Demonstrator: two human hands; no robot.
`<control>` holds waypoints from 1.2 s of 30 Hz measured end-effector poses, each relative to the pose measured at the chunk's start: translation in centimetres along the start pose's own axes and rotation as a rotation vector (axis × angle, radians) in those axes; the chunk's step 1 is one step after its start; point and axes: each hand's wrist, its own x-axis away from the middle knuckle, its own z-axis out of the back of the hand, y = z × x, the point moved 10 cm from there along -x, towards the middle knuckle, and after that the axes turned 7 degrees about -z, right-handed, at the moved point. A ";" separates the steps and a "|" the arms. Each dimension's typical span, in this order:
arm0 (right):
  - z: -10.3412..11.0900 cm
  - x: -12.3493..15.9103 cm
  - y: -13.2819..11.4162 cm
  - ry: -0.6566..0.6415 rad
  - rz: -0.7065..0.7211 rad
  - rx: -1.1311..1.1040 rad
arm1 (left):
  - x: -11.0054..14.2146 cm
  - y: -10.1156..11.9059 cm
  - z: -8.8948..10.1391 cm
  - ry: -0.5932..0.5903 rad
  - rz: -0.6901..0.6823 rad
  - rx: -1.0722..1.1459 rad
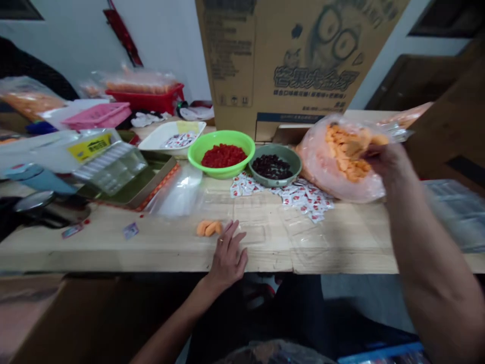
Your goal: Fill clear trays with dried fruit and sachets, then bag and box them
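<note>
My left hand [227, 255] lies at the table's front edge with its fingers spread, on or just above a thin clear plastic tray [254, 233]. Beside its fingertips are a few curved orange pieces [209, 228], which look like snack pieces. Over at the right, my right hand [384, 156] reaches into an open clear bag [318, 162] of many orange pieces [343, 146]. Its fingers are curled onto some of them; blur hides the exact grip. Another clear tray [308, 237] lies right of my left hand.
Behind the trays stand a green bowl [242, 169] of small red packets, a grey-green bowl [278, 178] of dark pieces and scattered white sachets [306, 199]. A large carton [242, 55] rises behind. Leftward are a shallow tin [146, 189], a white dish [151, 139] and a metal cup [49, 212].
</note>
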 end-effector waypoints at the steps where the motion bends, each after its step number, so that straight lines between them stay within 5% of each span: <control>1: -1.4 0.9 0.0 -0.022 -0.003 -0.052 | -1.3 0.0 -0.2 0.019 0.034 0.071; 4: -8.2 5.1 1.3 -0.174 -0.041 -0.226 | -6.2 -0.6 -2.7 0.014 0.286 0.476; 8: -20.0 13.6 5.4 -0.559 -0.246 -0.467 | -10.5 -2.0 -8.0 0.014 0.717 1.229; 10: -23.7 17.1 7.4 -0.663 -0.326 -0.478 | -11.3 -3.1 -8.7 0.066 0.755 1.342; 13: -26.3 20.2 9.4 -0.770 -0.378 -0.459 | -9.8 -6.0 -8.5 0.126 0.812 1.214; 18: -28.2 22.7 11.2 -0.970 -0.411 -0.302 | -7.2 -8.5 -8.5 0.080 0.803 0.948; 22: -27.7 21.3 11.8 -0.828 -0.373 -0.297 | -7.0 -10.4 -7.0 0.117 0.788 0.678; 25: -26.3 20.1 12.2 -0.735 -0.376 -0.331 | -6.8 -10.9 -6.5 0.071 0.823 0.781; 28: -24.0 19.6 13.3 -0.664 -0.396 -0.279 | -6.6 -10.3 -4.5 0.037 0.754 0.861; 31: -21.8 20.4 14.0 -0.621 -0.382 -0.200 | -6.1 -9.3 -1.1 0.043 0.637 0.669; 36: -21.7 24.5 14.6 -0.687 -0.404 -0.155 | -5.5 -4.4 1.3 -0.020 0.230 0.292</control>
